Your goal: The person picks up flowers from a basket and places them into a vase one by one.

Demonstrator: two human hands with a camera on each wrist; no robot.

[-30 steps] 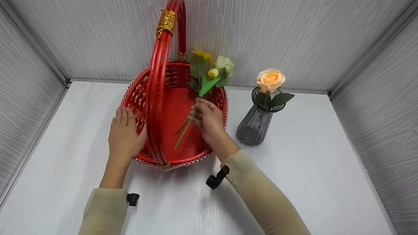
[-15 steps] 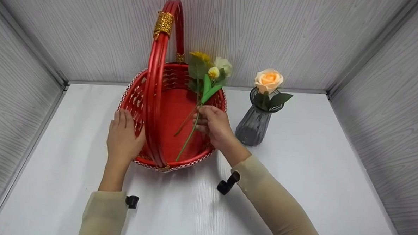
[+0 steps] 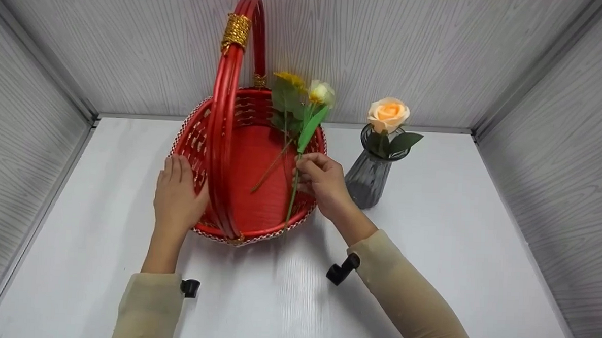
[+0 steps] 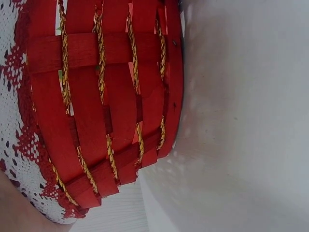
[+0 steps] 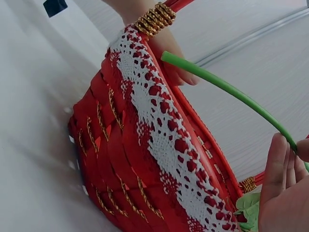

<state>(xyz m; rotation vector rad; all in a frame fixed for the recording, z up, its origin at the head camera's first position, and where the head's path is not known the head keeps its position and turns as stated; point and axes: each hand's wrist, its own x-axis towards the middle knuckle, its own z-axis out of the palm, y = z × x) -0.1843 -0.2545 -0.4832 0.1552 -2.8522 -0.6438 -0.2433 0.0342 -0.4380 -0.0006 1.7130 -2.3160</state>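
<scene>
Pinching the green-stemmed flower (image 3: 308,134) just below its leaf, the right hand (image 3: 326,183) holds it over the right side of the red basket (image 3: 253,157) — its stem running down towards the front rim, its bloom overlapping a white flower (image 3: 324,92). Opposite, the left hand (image 3: 177,199) lays straight fingers side by side on the left rim, thumb inside. A yellow flower (image 3: 289,78) leans at the basket's back right; a grey glass vase (image 3: 369,177) — holding a peach rose (image 3: 389,113) — stands nearby on the white table (image 3: 481,238).
</scene>
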